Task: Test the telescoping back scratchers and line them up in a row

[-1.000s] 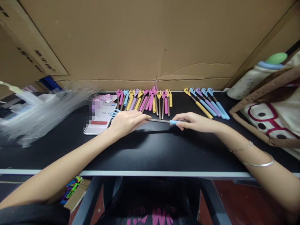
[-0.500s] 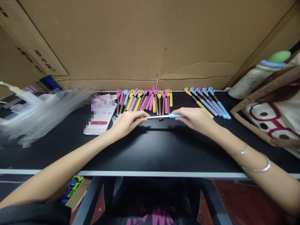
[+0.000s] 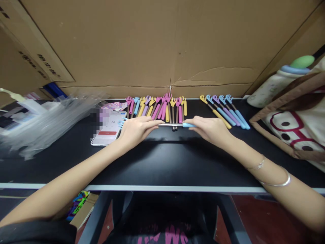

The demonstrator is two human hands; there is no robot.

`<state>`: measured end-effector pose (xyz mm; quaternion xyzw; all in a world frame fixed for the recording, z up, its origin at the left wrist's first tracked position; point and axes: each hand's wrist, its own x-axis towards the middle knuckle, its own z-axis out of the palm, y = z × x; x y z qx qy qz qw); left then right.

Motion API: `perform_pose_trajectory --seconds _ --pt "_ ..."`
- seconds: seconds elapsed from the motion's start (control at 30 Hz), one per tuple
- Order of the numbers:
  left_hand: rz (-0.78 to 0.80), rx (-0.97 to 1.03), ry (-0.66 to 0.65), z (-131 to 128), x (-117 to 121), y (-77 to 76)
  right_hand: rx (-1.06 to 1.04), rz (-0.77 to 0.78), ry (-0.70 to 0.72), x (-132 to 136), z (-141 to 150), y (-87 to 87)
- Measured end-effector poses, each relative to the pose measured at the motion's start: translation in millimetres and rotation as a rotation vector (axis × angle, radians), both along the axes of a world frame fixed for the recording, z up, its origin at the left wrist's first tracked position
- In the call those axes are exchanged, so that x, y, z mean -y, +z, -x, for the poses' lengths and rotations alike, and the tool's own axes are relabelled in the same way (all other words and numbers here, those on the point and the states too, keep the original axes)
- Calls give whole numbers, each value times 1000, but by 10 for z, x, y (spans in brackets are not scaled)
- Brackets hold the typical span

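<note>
Both my hands hold one blue telescopic back scratcher (image 3: 170, 124) level above the black table (image 3: 162, 162). My left hand (image 3: 135, 129) is closed round its claw end, whose blue prongs stick out to the left. My right hand (image 3: 209, 128) is closed round its blue handle. The bare metal rod spans the gap between them. Just behind lies a bunch of several collapsed scratchers (image 3: 158, 109) in pink, yellow, blue and purple. To the right lies a row of several extended scratchers (image 3: 224, 110).
A phone (image 3: 109, 130) with a timer lies left of my left hand. Clear plastic bags (image 3: 43, 125) are piled at the far left. A cardboard wall (image 3: 162, 47) backs the table. A cloth bag (image 3: 297, 118) and a bottle (image 3: 274, 84) stand at the right.
My hands have moved away from me toward the bunch, and closer together. The visible rod between them has grown shorter.
</note>
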<state>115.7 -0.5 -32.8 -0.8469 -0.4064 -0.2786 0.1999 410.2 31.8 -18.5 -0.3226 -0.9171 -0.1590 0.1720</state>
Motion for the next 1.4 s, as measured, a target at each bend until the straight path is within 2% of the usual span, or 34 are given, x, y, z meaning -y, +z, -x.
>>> perform_pose_trajectory --seconds 0.17,0.33,0.5,0.77,0.87,0.93,1.0,1.23,1.4 --pt "-159 -36 9 -16 4 22 21 -39 -10 5 3 2" --pt "-282 -62 -6 32 -39 -17 -36 114 10 1 11 -33" --pt "-307 -94 -11 109 -50 -71 -110 362 74 -25 1 -28" --pt "-234 -158 -83 105 32 -4 -172 1011 244 -37 8 54" --pt "-285 -216 -87 79 40 11 -150 1144 252 -27 6 80" --pt "-320 -233 -80 60 29 3 -145 1118 233 -21 10 84" --pt "-307 -225 -76 43 8 -20 -140 1013 203 -17 17 70" --pt "-53 -110 -32 -1 -15 -116 20 485 -50 -6 22 -46" --pt "62 -4 -25 -28 23 -118 25 192 -47 29 16 -36"
